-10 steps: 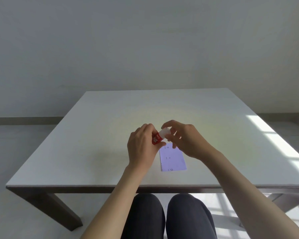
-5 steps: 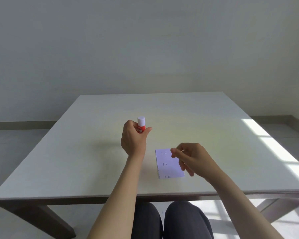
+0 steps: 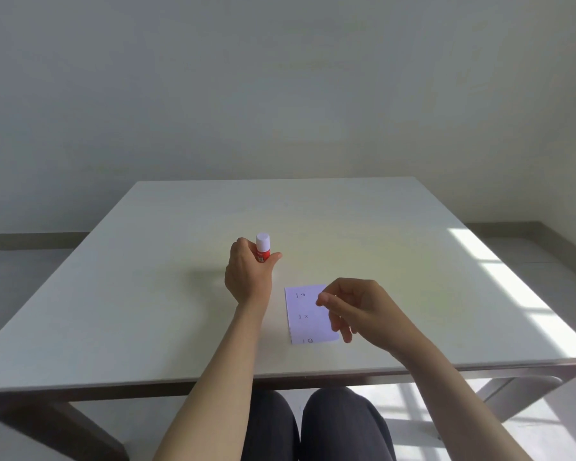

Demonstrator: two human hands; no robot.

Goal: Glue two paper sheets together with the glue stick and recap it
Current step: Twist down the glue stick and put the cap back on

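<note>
My left hand grips a red glue stick upright over the middle of the table, with its white cap on. A small white paper with faint printed marks lies flat near the table's front edge, to the right of that hand. My right hand hovers over the paper's right side with fingers loosely curled and apart, holding nothing. It covers the paper's right edge. I cannot tell whether the paper is one sheet or two stacked.
The white table stands against a plain wall. A patch of sunlight falls across its right side. My knees show below the front edge.
A second ago both hands were together at the glue stick with the cap. My left hand then carried the capped stick up and to the left, while my right hand dropped over the paper.
</note>
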